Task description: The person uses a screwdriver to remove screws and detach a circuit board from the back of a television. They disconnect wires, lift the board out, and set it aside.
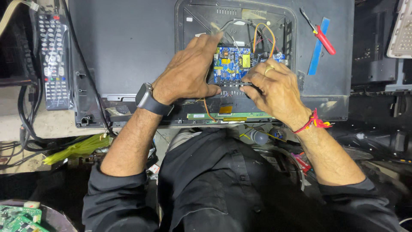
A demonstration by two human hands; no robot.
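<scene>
A blue circuit board (pixel 231 63) sits inside the open back of a black flat screen (pixel 128 43) that lies face down on the bench. My left hand (pixel 189 71), with a dark watch on the wrist, rests on the board's left edge, fingers spread over it. My right hand (pixel 274 86), with a ring and a red wrist thread, pinches the board's lower right edge near a dark connector. Orange and red wires (pixel 264 32) loop above the board. A narrow green strip board (pixel 231 116) lies along the screen's near edge.
A red-handled screwdriver (pixel 322 38) lies on a blue strip at the right of the screen. A grey remote control (pixel 53 60) rests at the left beside black cables (pixel 25 116). Green circuit boards (pixel 19 217) fill a bowl at bottom left.
</scene>
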